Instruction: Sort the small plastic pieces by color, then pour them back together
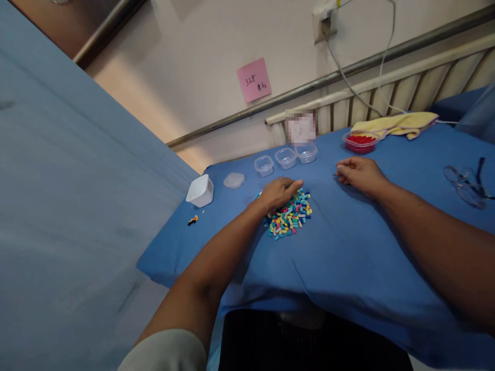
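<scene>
- Your left hand (279, 195) is palm down on the far side of the pile (288, 221), fingers bent over the small coloured pieces; the fingertips are hidden, so you cannot tell whether it pinches any
- The pile lies loose on the blue sheet (328, 247), in front of you, with blue, teal, yellow, green, pink and white pieces mixed together
- Your right hand (358, 176) is to the right of the pile and apart from it, fingers loosely curled in; you cannot tell whether anything is inside them
- Three clear tubs (286, 162) stand in a row just beyond the pile, close beside one another
- To the left of the pile and a little beyond it, you have a flat lid (234, 180)
- Farther left of the pile is the white box (200, 191), with a few black, orange and yellow bits (193, 220) lying just on your side of it
- Beyond the pile, well to its right, a tub of red pieces (360, 144) sits against the yellow cloth (398, 124)
- Far to the right of the pile you have glasses (466, 186), lying on the sheet
- On the wall beyond the pile, a pink note (254, 80) is stuck up
</scene>
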Demonstrator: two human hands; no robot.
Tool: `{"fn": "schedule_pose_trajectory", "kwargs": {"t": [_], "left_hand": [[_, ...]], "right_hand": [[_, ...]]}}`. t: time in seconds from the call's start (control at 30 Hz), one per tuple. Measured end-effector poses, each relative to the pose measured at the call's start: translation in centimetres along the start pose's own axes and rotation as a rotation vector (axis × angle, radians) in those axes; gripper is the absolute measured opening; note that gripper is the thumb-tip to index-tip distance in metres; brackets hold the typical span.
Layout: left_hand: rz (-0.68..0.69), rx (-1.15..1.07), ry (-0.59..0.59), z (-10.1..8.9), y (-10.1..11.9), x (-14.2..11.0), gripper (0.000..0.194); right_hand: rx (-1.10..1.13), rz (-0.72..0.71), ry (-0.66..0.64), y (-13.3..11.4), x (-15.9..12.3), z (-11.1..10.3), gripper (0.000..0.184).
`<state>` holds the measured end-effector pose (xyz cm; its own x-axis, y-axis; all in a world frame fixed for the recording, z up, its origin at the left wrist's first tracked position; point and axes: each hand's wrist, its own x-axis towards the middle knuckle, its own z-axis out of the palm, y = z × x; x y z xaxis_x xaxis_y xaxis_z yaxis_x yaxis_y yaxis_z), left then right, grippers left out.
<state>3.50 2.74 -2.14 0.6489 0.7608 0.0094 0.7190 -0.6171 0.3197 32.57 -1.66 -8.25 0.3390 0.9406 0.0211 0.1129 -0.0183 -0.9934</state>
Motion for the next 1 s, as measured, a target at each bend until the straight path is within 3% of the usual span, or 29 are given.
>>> {"fn": "schedule_pose_trajectory", "kwargs": {"t": [0.17, 0.3, 0.4, 0.53, 0.63, 0.83, 1.0], "left_hand": [[-0.029, 0.125, -0.257, -1.5, 3.5, 1.2, 0.083], [0.021, 0.310, -0.333, -1.5, 5.8, 0.1, 0.092], [0.101, 0.398, -0.344, -1.2, 5.9, -0.8, 0.075], [0.180, 0.425, -0.318, -1.7, 3.6, -1.8, 0.042], [0.215, 0.382, -0.251, -2.9, 1.2, -2.8, 0.031], [0.195, 0.209, -0.108, -4.9, -3.9, -6.5, 0.026], [0.106, -0.076, 0.045, -4.1, -7.3, -10.5, 0.047]], "right_hand": [[0.002, -0.002, -0.005, 0.1, 0.1, -0.1, 0.008], [0.005, 0.016, -0.012, 0.2, 0.1, -0.2, 0.006], [0.004, 0.027, -0.015, 0.2, 0.1, -0.3, 0.005], [-0.001, 0.020, -0.024, 0.3, 0.0, -0.3, 0.007], [-0.003, 0.011, -0.019, 0.3, -0.1, -0.2, 0.007], [-0.011, 0.003, -0.004, 0.5, -0.1, -0.2, 0.004], [-0.016, -0.003, -0.008, 0.4, -0.2, -0.2, 0.004]]}}
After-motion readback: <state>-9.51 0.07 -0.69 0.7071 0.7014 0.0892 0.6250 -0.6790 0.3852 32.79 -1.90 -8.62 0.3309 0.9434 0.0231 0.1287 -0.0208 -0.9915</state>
